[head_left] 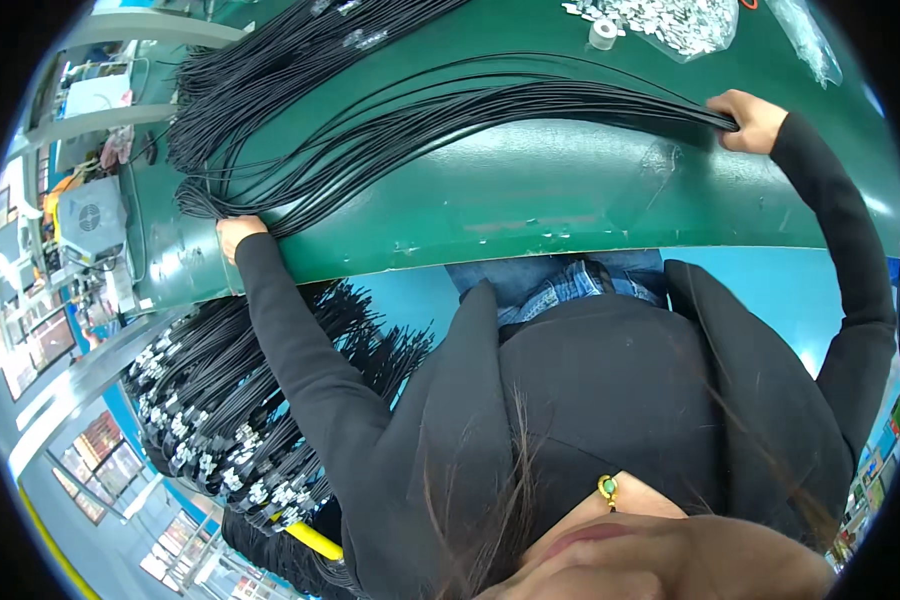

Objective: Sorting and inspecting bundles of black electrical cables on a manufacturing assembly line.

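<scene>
A long bundle of thin black cables [450, 125] lies stretched across the green table [530, 200]. My left hand [238, 230] is closed on the bundle's left end at the table's near edge. Far to the right, my right hand [746, 120] grips the other end, where the strands come together. Both arms are in black sleeves and spread wide. Between the hands the strands fan out loosely over the tabletop.
A second heap of black cables [270, 70] lies at the table's far left. A clear bag of small pale parts [675, 22] and a tape roll [602, 33] sit at the far edge. More cables with white connectors [220, 440] hang below left, over a yellow bar [315, 541].
</scene>
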Demonstrator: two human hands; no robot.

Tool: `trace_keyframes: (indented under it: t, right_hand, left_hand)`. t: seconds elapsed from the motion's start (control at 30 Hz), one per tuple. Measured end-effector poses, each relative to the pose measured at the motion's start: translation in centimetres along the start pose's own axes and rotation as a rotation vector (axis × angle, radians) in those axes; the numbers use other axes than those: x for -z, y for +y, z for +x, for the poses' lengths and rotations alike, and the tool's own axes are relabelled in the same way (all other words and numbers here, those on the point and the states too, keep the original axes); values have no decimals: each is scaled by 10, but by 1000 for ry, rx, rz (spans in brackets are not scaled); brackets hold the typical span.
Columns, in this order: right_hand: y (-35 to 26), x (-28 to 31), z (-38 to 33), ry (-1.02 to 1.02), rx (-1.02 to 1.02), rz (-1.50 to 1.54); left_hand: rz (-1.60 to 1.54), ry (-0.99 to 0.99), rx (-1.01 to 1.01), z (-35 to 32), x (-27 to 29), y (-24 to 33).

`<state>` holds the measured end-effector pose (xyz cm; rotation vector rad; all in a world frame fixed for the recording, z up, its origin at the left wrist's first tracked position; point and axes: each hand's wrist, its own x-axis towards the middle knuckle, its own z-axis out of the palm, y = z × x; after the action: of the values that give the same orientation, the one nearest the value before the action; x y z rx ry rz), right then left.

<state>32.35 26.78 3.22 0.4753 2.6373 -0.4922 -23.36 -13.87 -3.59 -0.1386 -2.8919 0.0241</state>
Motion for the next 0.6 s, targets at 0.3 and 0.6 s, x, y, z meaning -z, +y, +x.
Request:
trace_keyframes:
  t: [0.3,0.6]
  right_hand:
    - [-62,64,-35,-310,-305,1421]
    - [-4,-8,-20,157,170,15]
  left_hand:
    - [52,7,32,4,-3,-6]
    - [80,21,21,6,-11,-8]
